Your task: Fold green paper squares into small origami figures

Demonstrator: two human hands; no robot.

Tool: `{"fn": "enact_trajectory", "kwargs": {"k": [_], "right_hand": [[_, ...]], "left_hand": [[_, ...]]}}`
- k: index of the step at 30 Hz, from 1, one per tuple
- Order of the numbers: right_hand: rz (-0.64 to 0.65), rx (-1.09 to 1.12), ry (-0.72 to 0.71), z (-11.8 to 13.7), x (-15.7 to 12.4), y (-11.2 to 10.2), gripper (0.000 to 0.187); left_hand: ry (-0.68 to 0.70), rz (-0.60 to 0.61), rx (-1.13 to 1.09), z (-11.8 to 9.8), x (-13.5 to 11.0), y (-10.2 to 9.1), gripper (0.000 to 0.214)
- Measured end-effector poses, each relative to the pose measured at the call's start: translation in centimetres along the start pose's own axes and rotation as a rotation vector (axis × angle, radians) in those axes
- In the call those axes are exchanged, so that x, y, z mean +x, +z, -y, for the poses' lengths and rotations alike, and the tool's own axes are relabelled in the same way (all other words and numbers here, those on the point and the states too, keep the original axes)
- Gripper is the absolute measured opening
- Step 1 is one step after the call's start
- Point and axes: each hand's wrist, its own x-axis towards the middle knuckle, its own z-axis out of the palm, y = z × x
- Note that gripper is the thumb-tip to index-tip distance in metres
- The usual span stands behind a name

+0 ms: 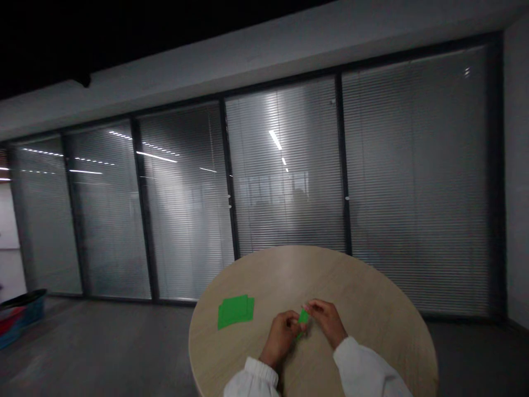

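A small piece of green paper [303, 316], narrow and seemingly folded, is held between my two hands just above the table. My left hand [284, 334] grips its lower left side with the fingers curled, hiding part of it. At its upper end, the fingertips of my right hand [327, 318] pinch the paper. Left of my hands, a few flat green sheets [235, 310] lie overlapping on the tabletop, apart from both hands.
The round, light wood table [297, 264] is in front of me. Behind it runs a glass partition [285, 209] with blinds and dark frames. A blue and red container [25, 317] stands on the grey floor at the far left.
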Motion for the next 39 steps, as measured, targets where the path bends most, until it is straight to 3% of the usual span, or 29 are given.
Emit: {"fn": "enact_trajectory", "kwargs": {"k": [6,12,15,20,26,30,33,36,39], "right_hand": [[0.012,0.005,0.018,-0.5,0.2,0.0,0.044],[-0.097,0.008,0.008,-0.3,0.3,0.0,0.045],[-0.102,0.053,0.025,-0.4,0.4,0.1,0.044],[0.014,0.124,0.064,-0.5,0.5,0.2,0.042],[0.008,0.093,0.049,-0.6,0.4,0.0,0.042],[0.146,0.079,0.070,-0.6,0.2,0.0,0.037],[0.215,-0.038,0.029,-0.6,0.2,-0.1,0.035],[0.164,-0.184,-0.054,-0.5,0.1,-0.3,0.031],[0.084,-0.211,-0.125,-0.2,-0.1,-0.4,0.022]], "left_hand": [[-0.070,0.068,-0.070,0.1,0.1,-0.1,0.036],[-0.184,0.188,-0.171,0.6,-0.1,0.4,0.042],[-0.195,0.153,-0.138,0.2,-0.2,0.5,0.043],[-0.157,0.072,-0.080,-0.9,-0.5,0.4,0.045],[-0.108,0.141,-0.151,0.0,-0.1,0.2,0.049],[-0.046,0.072,-0.213,0.3,0.2,-0.1,0.065],[-0.092,0.129,-0.268,-0.2,0.0,-0.1,0.055],[-0.160,0.131,-0.364,-0.8,-0.3,-0.1,0.052],[-0.188,0.040,-0.401,-1.1,-0.5,-0.3,0.048]]}}
